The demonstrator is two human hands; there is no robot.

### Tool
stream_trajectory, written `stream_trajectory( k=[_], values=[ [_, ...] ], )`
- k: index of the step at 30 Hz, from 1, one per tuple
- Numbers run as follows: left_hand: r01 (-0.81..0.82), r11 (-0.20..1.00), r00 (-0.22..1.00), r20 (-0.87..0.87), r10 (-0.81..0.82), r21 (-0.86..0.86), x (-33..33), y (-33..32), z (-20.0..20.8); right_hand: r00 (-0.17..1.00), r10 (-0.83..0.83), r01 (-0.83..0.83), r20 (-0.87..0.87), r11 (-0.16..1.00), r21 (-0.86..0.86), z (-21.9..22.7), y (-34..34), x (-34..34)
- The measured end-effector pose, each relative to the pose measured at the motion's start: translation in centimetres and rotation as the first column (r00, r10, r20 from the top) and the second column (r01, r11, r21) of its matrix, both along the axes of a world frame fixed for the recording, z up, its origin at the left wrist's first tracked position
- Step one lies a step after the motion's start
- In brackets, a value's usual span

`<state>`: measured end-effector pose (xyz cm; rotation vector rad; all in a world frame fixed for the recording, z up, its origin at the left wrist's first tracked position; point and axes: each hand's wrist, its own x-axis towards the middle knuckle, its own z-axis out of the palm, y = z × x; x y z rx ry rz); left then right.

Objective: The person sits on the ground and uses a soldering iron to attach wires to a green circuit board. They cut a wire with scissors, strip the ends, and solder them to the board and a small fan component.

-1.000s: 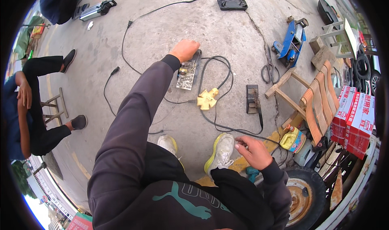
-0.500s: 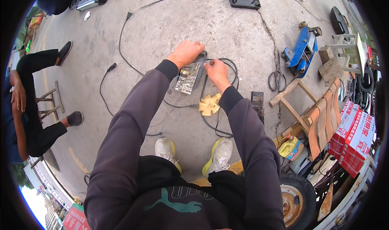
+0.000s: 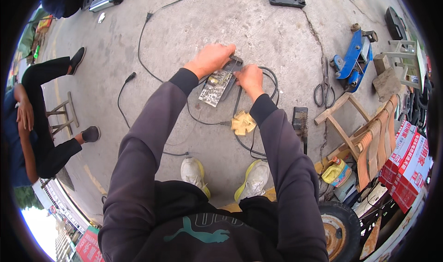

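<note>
While my left hand [image 3: 210, 59] curls at the far end of the black-cased circuit board [image 3: 213, 92], my right hand [image 3: 250, 81] narrows its fingers at the right edge; what either pinches, I cannot tell. I judge this close handling of the exposed board, calling next for steadiness. Nearer me, the yellow socket block [image 3: 243, 123] lies on the concrete floor [image 3: 277, 36].

this is an open-air repair place on cracked concrete ground [image 3: 194, 22], as the blue floor jack [image 3: 354, 61] and rusty-rimmed wheel [image 3: 339, 230] show.
</note>
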<state>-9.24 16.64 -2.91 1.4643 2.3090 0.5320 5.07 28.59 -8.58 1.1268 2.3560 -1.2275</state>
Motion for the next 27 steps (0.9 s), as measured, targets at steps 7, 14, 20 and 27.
stream_trajectory(
  k=[7, 14, 20, 27],
  values=[
    [-0.31, 0.934, 0.941, 0.199, 0.274, 0.178, 0.5, -6.8, 1.2, 0.994, -0.084, 0.087, 0.072, 0.995, -0.043, -1.8, -0.9, 0.5],
    [-0.464, 0.885, 0.869, 0.205, 0.45, 0.026, 5.8, -14.4, 0.9, 0.975, -0.203, 0.219, 0.096, 0.952, -0.213, 1.8, -1.7, 1.1],
    [-0.513, 0.858, 0.818, 0.286, 0.499, -0.028, 11.3, -14.2, -0.6, 0.974, -0.227, 0.217, 0.014, 0.907, -0.361, 0.7, -1.4, 1.6],
    [-0.53, 0.832, 0.803, 0.216, 0.555, -0.166, 12.8, -12.2, 0.4, 0.952, -0.304, 0.258, -0.021, 0.839, -0.48, -1.1, -0.7, 2.8]
  ],
)
